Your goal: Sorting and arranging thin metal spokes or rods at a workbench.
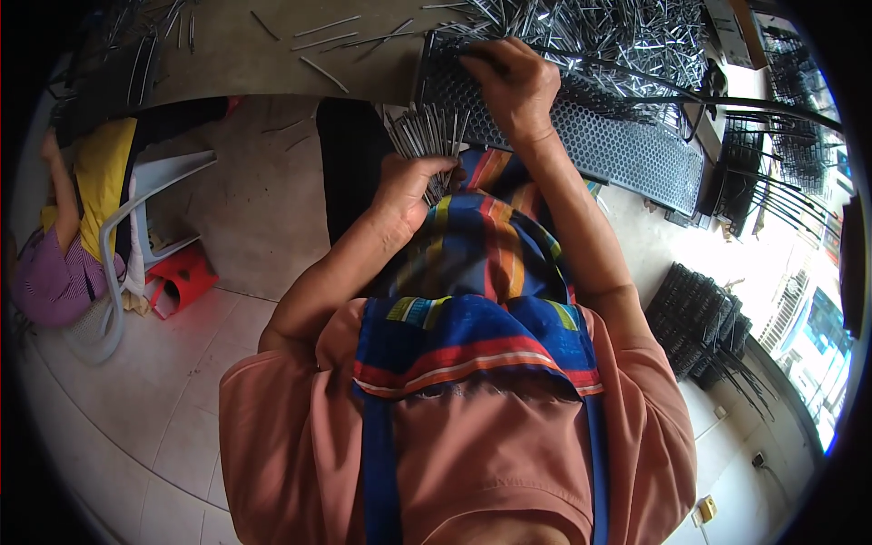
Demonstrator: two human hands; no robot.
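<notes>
- The person's left hand [407,186] is gripping a bundle of thin metal pins [427,134]; its fingers are wrapped tight around the lower ends while the upper ends are fanning out just below the near edge of the perforated metal tray [590,136].
- The right hand [516,84] is resting on the left end of the perforated metal tray, fingers curled down onto its holes; whether they are pinching a pin cannot be told.
- The tray is lying on the bench [236,54], slanting off its front edge toward the right.
- A heap of loose pins [618,36] is lying just behind the tray, and a few scattered pins [322,36] are lying to the tray's left.
- Another person in a yellow top [95,182] is sitting far left of the tray.
</notes>
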